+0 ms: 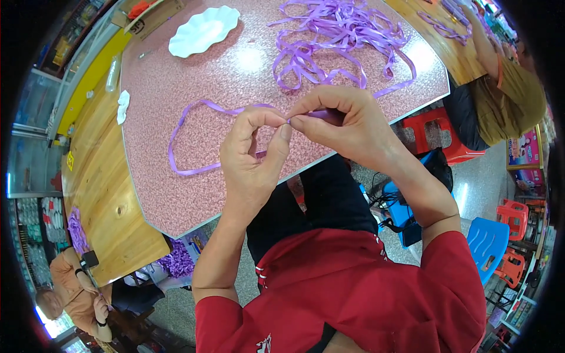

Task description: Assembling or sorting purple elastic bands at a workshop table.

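Both my hands meet over the near edge of a pink speckled table (159, 194), pinching a purple ribbon (176, 138) between them. My left hand (253, 153) has thumb and forefinger pressed together at the ribbon. Tip to tip with it, my right hand (347, 123) pinches the same spot, and some ribbon shows inside its curled fingers. From my left hand a loop of the ribbon runs out over the tabletop and bends back under the hand. The exact bit between my fingertips is too small to make out.
A loose heap of purple ribbon (347, 35) lies at the table's far right. Far left sits a white wavy-edged dish (206, 30); a crumpled white tissue (123, 107) is at the left edge. Other people sit at lower left and upper right. Red stools (441, 135) and a blue chair (487, 247) stand right.
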The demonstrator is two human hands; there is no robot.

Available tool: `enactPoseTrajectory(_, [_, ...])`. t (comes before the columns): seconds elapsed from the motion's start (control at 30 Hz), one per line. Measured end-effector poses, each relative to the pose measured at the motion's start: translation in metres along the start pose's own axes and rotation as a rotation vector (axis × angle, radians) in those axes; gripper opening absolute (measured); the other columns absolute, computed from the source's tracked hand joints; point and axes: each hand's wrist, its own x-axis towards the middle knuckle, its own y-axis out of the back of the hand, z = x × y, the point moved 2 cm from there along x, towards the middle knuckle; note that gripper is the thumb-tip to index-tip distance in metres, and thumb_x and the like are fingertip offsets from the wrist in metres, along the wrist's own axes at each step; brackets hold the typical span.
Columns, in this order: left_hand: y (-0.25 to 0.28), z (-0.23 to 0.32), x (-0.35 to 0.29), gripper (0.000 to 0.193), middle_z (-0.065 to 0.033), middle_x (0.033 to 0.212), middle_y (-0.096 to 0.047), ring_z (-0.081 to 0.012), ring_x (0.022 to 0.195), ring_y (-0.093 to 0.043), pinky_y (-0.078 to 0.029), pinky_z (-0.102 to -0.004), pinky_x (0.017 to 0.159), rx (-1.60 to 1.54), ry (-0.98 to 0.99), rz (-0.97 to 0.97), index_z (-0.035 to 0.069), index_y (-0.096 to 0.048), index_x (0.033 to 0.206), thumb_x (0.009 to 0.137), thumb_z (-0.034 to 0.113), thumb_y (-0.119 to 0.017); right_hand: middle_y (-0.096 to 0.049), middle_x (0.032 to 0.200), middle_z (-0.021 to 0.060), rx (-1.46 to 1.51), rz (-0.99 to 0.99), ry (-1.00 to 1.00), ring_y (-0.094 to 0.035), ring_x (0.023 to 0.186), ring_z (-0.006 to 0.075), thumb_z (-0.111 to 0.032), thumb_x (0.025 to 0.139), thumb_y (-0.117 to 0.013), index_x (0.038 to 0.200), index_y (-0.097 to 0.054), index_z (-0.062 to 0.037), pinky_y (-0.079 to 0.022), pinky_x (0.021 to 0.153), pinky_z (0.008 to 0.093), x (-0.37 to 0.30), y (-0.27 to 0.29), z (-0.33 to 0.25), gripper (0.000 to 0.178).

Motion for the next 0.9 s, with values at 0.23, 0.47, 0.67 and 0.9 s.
enactPoseTrajectory(0.23, [0.003,0.0,-0.001,0.013,-0.0079,0.102,-0.061,-0.0139,0.098,-0.057,-0.044,-0.0282,0.09,-0.032,-0.005,-0.015,0.0,-0.058,0.104,0.092,-0.001,-0.063,-0.063,0.087,-0.0032,0.088,-0.05,-0.061,-0.054,0.078,0.0015,-0.012,0.091,-0.073,0.099,-0.072,-0.0012,-0.044,0.066,0.0199,0.001,0.006,0.007,0.013])
enactPoseTrajectory(0.47, [0.001,0.018,0.009,0.03,-0.0131,0.101,-0.062,-0.0286,0.096,-0.06,-0.044,-0.0409,0.096,0.554,-0.262,-0.137,0.004,-0.059,0.11,0.083,0.006,-0.072,-0.061,0.086,-0.0015,0.005,-0.028,0.032,-0.056,0.08,0.0039,-0.01,0.093,-0.071,0.096,-0.071,-0.0003,-0.046,0.07,0.0214,0.0,0.008,0.006,0.011])
enactPoseTrajectory(0.67, [0.008,0.021,0.018,0.024,-0.0102,0.093,-0.062,-0.0286,0.093,-0.061,-0.042,-0.0465,0.098,0.906,-0.535,-0.305,0.005,-0.06,0.103,0.082,0.01,-0.072,-0.06,0.081,-0.0021,-0.058,-0.138,0.004,-0.051,0.075,0.0039,-0.016,0.094,-0.071,0.093,-0.069,0.0013,-0.041,0.064,0.0233,0.002,0.012,0.005,0.017])
enactPoseTrajectory(0.9, [0.017,0.019,0.022,0.01,-0.0101,0.078,-0.06,-0.0293,0.079,-0.061,-0.045,-0.0473,0.096,0.682,-0.44,-0.423,0.004,-0.062,0.091,0.088,0.01,-0.069,-0.059,0.077,0.0016,-0.223,-0.188,0.134,-0.052,0.073,0.0102,-0.015,0.093,-0.07,0.094,-0.068,0.0013,-0.041,0.065,0.0268,0.005,0.013,0.011,0.017])
